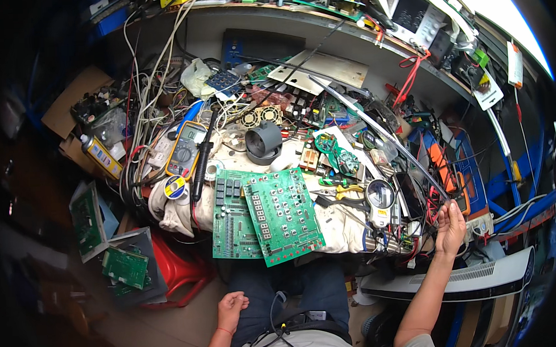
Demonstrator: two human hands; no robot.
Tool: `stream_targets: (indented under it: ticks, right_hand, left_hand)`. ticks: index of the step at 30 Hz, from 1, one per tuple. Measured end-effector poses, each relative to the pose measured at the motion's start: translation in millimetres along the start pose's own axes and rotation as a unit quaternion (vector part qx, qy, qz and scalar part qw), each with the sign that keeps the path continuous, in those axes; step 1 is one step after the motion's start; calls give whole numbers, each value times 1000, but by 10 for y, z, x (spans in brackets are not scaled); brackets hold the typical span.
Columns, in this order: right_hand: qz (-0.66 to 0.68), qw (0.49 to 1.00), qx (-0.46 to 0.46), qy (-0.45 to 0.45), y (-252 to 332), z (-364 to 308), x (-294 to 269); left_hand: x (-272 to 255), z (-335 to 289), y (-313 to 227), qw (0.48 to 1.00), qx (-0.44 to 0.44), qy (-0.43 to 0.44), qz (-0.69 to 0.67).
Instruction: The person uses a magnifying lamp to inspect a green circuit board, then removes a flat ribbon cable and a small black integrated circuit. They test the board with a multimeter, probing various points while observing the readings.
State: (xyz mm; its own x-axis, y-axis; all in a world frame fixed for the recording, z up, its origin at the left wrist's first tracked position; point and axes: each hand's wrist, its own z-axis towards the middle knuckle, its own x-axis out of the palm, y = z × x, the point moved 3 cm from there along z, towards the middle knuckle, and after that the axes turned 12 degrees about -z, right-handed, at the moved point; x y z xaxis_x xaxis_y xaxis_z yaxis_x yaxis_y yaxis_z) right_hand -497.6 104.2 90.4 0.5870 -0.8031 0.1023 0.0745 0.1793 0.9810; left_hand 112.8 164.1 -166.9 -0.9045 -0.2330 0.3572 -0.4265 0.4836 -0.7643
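Observation:
My right hand (451,229) reaches out over the bench's right side. Its fingertips are pinched at the lower end of a long, thin grey metal strip (381,132), which slants up and left across the clutter. Above my left thigh, my left hand (233,309) is loosely curled, with nothing visible in it. Two green circuit boards overlap at the bench's front edge: the upper board (285,216) carries several push buttons and a digit display, and the lower board (230,216) has black relays. Both lie apart from my hands.
A yellow multimeter (186,151), a black soldering iron (203,164) and a solder spool (175,188) lie left. Yellow-handled pliers (341,191) and a magnifier (380,195) sit right of the boards. A grey cylinder (263,139) stands behind them. A red stool (180,268) is below left.

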Motion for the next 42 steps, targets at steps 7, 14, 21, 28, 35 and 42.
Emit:
stream_targets:
  ticks: [7,14,21,28,35,42]
  right_hand:
    - [16,999,5,48,-131,358,1042]
    - [79,991,44,95,-226,801,2391]
    - [45,991,69,102,-169,1424,3083]
    - [95,986,92,106,-216,1831,3285]
    - [-109,968,108,200,12,1517,3235]
    - [44,951,88,292,-7,630,2419]
  left_hand:
    - [-76,153,185,999,21,-39,6]
    - [-52,168,166,998,9,-57,-7]
    - [-58,151,175,997,8,-70,-8]
    - [-74,136,165,997,24,-78,-17]
    - [-57,149,123,997,29,-76,-5]
    - [-91,128,135,997,21,-74,15]
